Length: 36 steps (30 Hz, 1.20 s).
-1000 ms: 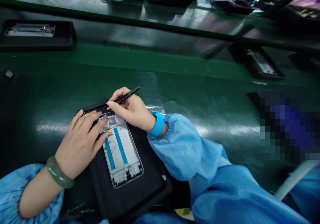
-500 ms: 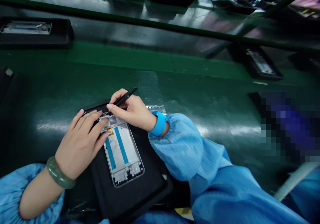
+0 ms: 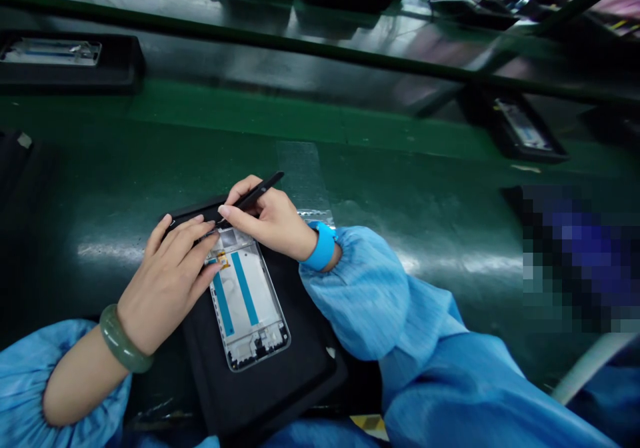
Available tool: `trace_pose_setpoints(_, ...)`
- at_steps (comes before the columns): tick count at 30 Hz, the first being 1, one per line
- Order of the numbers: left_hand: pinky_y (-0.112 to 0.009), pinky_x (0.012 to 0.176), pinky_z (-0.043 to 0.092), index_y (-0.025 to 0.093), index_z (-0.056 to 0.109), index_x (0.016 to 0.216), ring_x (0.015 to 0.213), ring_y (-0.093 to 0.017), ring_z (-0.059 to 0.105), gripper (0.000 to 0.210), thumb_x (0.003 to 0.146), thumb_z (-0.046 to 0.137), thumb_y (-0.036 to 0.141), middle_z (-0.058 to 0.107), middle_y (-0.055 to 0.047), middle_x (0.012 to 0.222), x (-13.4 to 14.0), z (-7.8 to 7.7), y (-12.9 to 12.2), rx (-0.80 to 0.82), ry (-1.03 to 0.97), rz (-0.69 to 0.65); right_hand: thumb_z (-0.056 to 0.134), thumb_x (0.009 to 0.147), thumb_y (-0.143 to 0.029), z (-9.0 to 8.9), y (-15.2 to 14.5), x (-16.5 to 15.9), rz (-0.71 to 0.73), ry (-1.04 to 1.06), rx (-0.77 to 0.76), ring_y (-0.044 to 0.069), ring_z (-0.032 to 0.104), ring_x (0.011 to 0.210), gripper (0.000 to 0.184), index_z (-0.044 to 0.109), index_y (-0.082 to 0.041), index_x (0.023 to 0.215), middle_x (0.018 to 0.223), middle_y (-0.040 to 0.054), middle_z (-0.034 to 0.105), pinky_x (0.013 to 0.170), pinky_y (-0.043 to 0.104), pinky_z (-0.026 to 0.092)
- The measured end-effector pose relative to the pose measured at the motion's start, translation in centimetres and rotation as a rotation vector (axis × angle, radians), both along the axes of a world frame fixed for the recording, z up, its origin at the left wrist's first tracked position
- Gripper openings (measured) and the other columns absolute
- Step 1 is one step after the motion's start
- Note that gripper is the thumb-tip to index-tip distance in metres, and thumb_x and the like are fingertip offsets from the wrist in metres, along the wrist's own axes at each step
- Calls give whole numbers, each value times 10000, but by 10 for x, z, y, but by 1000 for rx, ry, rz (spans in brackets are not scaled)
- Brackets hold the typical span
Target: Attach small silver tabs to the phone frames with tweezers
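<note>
A silver phone mid-frame (image 3: 253, 295) with two blue adhesive strips lies on a black foam tray (image 3: 280, 388). A small orange flex cable (image 3: 223, 260) shows near its upper left. My left hand (image 3: 167, 268), with a green bangle at the wrist, rests across the frame's top left corner. Its fingers are stretched out and apart, the thumb by the flex cable. Between thumb and fingers, my right hand (image 3: 270, 221) grips a slim black pen-shaped tool (image 3: 260, 189), slanted with its lower end at the frame's top edge. My left fingertips partly hide that spot.
On the green bench (image 3: 425, 215), a strip of clear tape (image 3: 303, 175) lies beyond my right hand. Another black tray (image 3: 120, 65) with a phone frame stands at the far left, and one more tray (image 3: 530, 135) at the far right. A blurred-out area covers the right side.
My right hand and the black tool have shifted slightly right. My left hand has stayed nearly still, and the phone frame lies in the same place on the tray.
</note>
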<state>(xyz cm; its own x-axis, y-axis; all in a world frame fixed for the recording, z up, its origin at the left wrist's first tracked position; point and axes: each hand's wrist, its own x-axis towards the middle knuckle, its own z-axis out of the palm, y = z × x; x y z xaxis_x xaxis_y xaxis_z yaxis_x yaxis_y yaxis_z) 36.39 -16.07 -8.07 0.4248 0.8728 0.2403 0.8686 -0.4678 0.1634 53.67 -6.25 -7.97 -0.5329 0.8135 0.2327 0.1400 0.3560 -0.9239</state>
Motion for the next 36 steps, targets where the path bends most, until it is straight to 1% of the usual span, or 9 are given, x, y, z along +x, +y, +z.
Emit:
trace_pose_setpoints(5, -521, 1089, 270, 131, 518, 1183, 1214, -257, 462, 322, 895, 455, 259, 530, -129, 1246, 0, 1, 0, 1, -9, 0, 592, 805, -296, -1, 1, 0, 31, -14, 4, 77, 520, 654, 145, 525, -168, 812, 752, -25, 546, 612, 213, 426)
trace_pose_setpoints(10, -517, 1093, 263, 128, 515, 1184, 1207, -252, 462, 321, 894, 458, 252, 531, -128, 1235, 0, 1, 0, 3, 7, -5, 594, 815, -298, -1, 2, -1, 29, -46, 85, 85, 527, 691, 140, 547, -166, 811, 777, -17, 565, 636, 220, 408)
trace_pose_setpoints(14, -515, 1079, 288, 140, 524, 1179, 1205, -257, 463, 321, 889, 466, 267, 519, -132, 1250, -1, 0, 0, 5, 14, 8, 570, 835, -305, 0, 1, -1, 17, -72, 119, 93, 534, 717, 140, 557, -167, 820, 802, -9, 577, 655, 228, 405)
trace_pose_setpoints(20, -522, 1061, 313, 187, 535, 1184, 1184, -257, 483, 320, 890, 459, 288, 535, -118, 1232, -1, 2, 1, -18, 36, 6, 572, 837, -307, 0, 0, 0, 12, -63, 119, 87, 531, 706, 143, 560, -166, 822, 796, -11, 574, 643, 221, 405)
trace_pose_setpoints(23, -518, 1059, 319, 182, 546, 1175, 1194, -265, 477, 315, 889, 460, 283, 528, -126, 1236, -1, 3, 1, -9, 40, 15, 576, 835, -303, 1, -1, 0, 9, -56, 121, 82, 525, 689, 141, 563, -165, 816, 790, -13, 570, 633, 219, 404)
trace_pose_setpoints(28, -512, 1066, 311, 179, 550, 1178, 1198, -267, 474, 323, 884, 469, 285, 527, -133, 1230, 0, 3, 1, -18, 43, 20, 584, 824, -317, 1, -1, 0, -1, -47, 80, 82, 516, 672, 150, 563, -168, 812, 791, -13, 566, 609, 220, 399)
trace_pose_setpoints(36, -509, 1090, 268, 156, 537, 1176, 1236, -253, 444, 304, 899, 439, 231, 540, -111, 1243, 2, 4, 0, -12, 20, 1, 602, 812, -316, 1, -2, 1, -9, -18, 59, 70, 499, 641, 156, 568, -164, 800, 780, -18, 556, 591, 215, 395)
